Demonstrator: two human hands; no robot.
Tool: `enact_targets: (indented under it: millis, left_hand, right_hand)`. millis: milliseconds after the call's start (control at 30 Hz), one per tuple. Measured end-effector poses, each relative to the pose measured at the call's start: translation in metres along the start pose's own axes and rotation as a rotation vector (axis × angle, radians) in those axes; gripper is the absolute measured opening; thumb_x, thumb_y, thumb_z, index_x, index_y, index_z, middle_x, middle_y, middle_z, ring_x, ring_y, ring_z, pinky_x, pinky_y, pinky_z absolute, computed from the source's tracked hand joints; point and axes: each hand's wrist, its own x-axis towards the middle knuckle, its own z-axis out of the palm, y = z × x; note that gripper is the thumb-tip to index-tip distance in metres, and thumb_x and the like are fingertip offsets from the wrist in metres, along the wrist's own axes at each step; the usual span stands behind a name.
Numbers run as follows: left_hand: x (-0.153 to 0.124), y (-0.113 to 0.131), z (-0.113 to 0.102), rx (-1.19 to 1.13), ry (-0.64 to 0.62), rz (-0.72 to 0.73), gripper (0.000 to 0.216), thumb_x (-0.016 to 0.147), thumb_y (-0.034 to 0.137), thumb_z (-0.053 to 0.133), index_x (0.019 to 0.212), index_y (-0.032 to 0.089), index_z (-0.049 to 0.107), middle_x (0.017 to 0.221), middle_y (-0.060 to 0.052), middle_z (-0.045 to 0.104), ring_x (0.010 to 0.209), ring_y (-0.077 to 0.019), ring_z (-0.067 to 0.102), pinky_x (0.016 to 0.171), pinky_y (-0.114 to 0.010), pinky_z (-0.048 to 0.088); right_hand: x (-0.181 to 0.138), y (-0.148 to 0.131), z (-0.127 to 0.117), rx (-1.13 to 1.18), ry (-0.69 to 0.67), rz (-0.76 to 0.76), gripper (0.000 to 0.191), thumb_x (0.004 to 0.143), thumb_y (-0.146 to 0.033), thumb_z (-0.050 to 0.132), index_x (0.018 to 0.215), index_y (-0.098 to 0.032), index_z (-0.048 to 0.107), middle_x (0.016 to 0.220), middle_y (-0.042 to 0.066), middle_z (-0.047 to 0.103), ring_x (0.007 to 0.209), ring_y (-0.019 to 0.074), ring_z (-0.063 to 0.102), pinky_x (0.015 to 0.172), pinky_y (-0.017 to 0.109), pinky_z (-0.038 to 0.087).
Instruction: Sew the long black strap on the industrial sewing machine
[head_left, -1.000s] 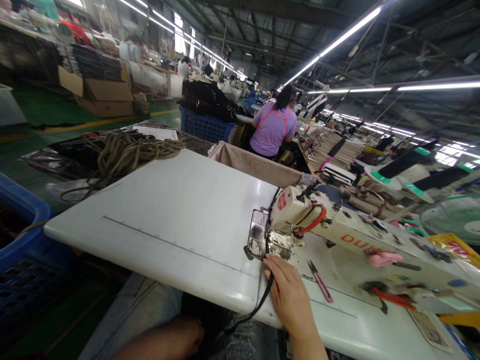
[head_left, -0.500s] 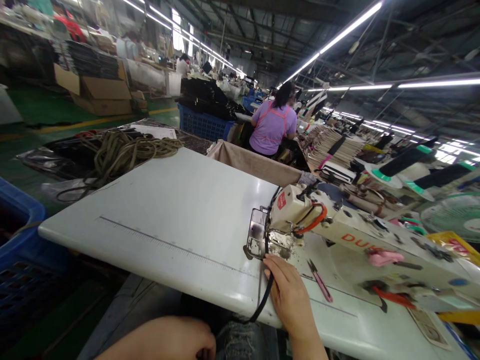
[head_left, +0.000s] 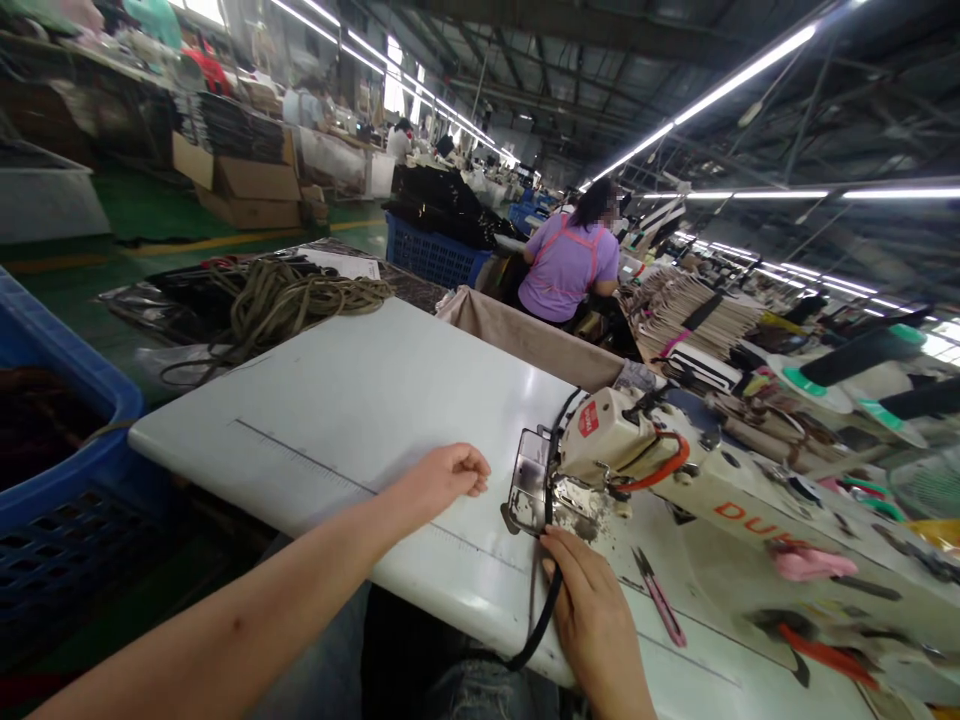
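A cream sewing machine [head_left: 675, 470] stands on a white table [head_left: 360, 400]. A black strap [head_left: 550, 600] runs from under the machine's foot, past the table's front edge and down toward my lap. My right hand [head_left: 592, 610] rests on the strap just in front of the needle plate, fingers closed along it. My left hand [head_left: 450, 475] hovers over the table left of the needle plate, fingers curled in with nothing visible in them.
Pink thread snips [head_left: 660, 600] lie right of my right hand. A blue crate [head_left: 67, 400] stands at the left. Coiled olive webbing [head_left: 292, 295] lies beyond the table. A person in a purple shirt [head_left: 570, 265] sits ahead. Thread cones [head_left: 855, 360] stand at the right.
My left arm came up from my lap and reached across the table toward the needle plate. My right hand stayed on the strap. The view shifted slightly.
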Motion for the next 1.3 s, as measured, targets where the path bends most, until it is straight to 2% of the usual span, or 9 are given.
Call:
enact_targets:
  millis: [100, 167, 267, 400, 633, 800, 900, 1133, 1300]
  left_hand:
    - [0.035, 0.007, -0.003, 0.372, 0.141, 0.004, 0.021, 0.082, 0.005, 0.057, 0.090, 0.017, 0.074, 0.092, -0.006, 0.073, 0.090, -0.0209, 0.069, 0.088, -0.033, 0.055]
    - [0.057, 0.015, -0.002, 0.555, 0.181, 0.058, 0.026, 0.082, 0.004, 0.060, 0.096, 0.018, 0.078, 0.105, -0.008, 0.073, 0.102, -0.0218, 0.068, 0.096, -0.032, 0.054]
    - [0.088, 0.024, 0.005, 0.684, 0.245, 0.049, 0.024, 0.086, 0.007, 0.063, 0.100, 0.018, 0.079, 0.119, -0.011, 0.070, 0.113, -0.0227, 0.067, 0.104, -0.031, 0.052]
    - [0.112, 0.022, 0.013, 0.696, 0.289, 0.050, 0.023, 0.088, 0.006, 0.060, 0.100, 0.015, 0.078, 0.121, -0.014, 0.069, 0.121, -0.0243, 0.065, 0.111, -0.033, 0.049]
    - [0.106, 0.009, 0.010, 0.793, 0.220, 0.215, 0.027, 0.085, 0.006, 0.062, 0.104, 0.017, 0.077, 0.125, -0.012, 0.068, 0.129, -0.0235, 0.060, 0.122, -0.035, 0.041]
    - [0.106, 0.010, 0.005, 0.781, 0.225, 0.167, 0.025, 0.087, 0.009, 0.061, 0.102, 0.019, 0.077, 0.121, -0.010, 0.070, 0.121, -0.0218, 0.064, 0.117, -0.033, 0.046]
    - [0.107, 0.008, 0.008, 0.811, 0.201, 0.209, 0.023, 0.087, 0.013, 0.064, 0.105, 0.018, 0.077, 0.124, -0.010, 0.069, 0.125, -0.0232, 0.063, 0.119, -0.034, 0.045]
    - [0.102, 0.001, 0.020, 0.872, 0.044, 0.388, 0.029, 0.094, 0.013, 0.056, 0.116, 0.018, 0.075, 0.131, -0.011, 0.067, 0.129, -0.0247, 0.061, 0.120, -0.036, 0.044]
    - [0.116, -0.004, 0.031, 0.977, -0.075, 0.444, 0.030, 0.099, 0.025, 0.060, 0.124, 0.015, 0.072, 0.134, -0.015, 0.065, 0.130, -0.0290, 0.060, 0.119, -0.040, 0.045]
  right_hand:
    - [-0.001, 0.002, 0.002, -0.013, -0.012, -0.008, 0.028, 0.113, -0.027, 0.048, 0.132, -0.021, 0.067, 0.132, 0.011, 0.074, 0.120, 0.0273, 0.070, 0.099, 0.046, 0.062]
    - [-0.002, 0.005, 0.003, -0.021, -0.010, -0.021, 0.028, 0.113, -0.030, 0.048, 0.132, -0.021, 0.066, 0.132, 0.011, 0.073, 0.119, 0.0274, 0.071, 0.098, 0.045, 0.062]
    - [-0.005, 0.011, 0.007, -0.041, -0.008, -0.044, 0.029, 0.113, -0.033, 0.049, 0.133, -0.022, 0.066, 0.132, 0.011, 0.073, 0.119, 0.0278, 0.071, 0.098, 0.046, 0.062]
    - [-0.010, 0.021, 0.011, -0.076, -0.048, -0.079, 0.031, 0.113, -0.035, 0.050, 0.137, -0.021, 0.064, 0.137, 0.011, 0.072, 0.123, 0.0284, 0.070, 0.101, 0.045, 0.061]
    - [-0.010, 0.029, 0.011, -0.085, -0.044, -0.137, 0.033, 0.113, -0.036, 0.051, 0.139, -0.020, 0.063, 0.135, 0.012, 0.072, 0.121, 0.0283, 0.072, 0.103, 0.044, 0.059]
    - [-0.007, 0.028, 0.008, -0.076, -0.046, -0.146, 0.034, 0.113, -0.036, 0.050, 0.139, -0.020, 0.063, 0.133, 0.012, 0.073, 0.119, 0.0279, 0.073, 0.102, 0.043, 0.059]
    - [-0.008, 0.027, 0.008, -0.073, -0.033, -0.137, 0.033, 0.113, -0.035, 0.050, 0.140, -0.020, 0.063, 0.133, 0.012, 0.074, 0.119, 0.0283, 0.073, 0.102, 0.044, 0.059]
    - [-0.003, 0.017, 0.010, -0.063, 0.024, -0.073, 0.031, 0.113, -0.036, 0.049, 0.135, -0.023, 0.067, 0.131, 0.011, 0.075, 0.117, 0.0289, 0.073, 0.098, 0.047, 0.061]
    - [0.002, 0.003, 0.002, -0.029, 0.000, -0.007, 0.029, 0.112, -0.031, 0.050, 0.132, -0.023, 0.069, 0.129, 0.011, 0.075, 0.119, 0.0276, 0.072, 0.099, 0.047, 0.062]
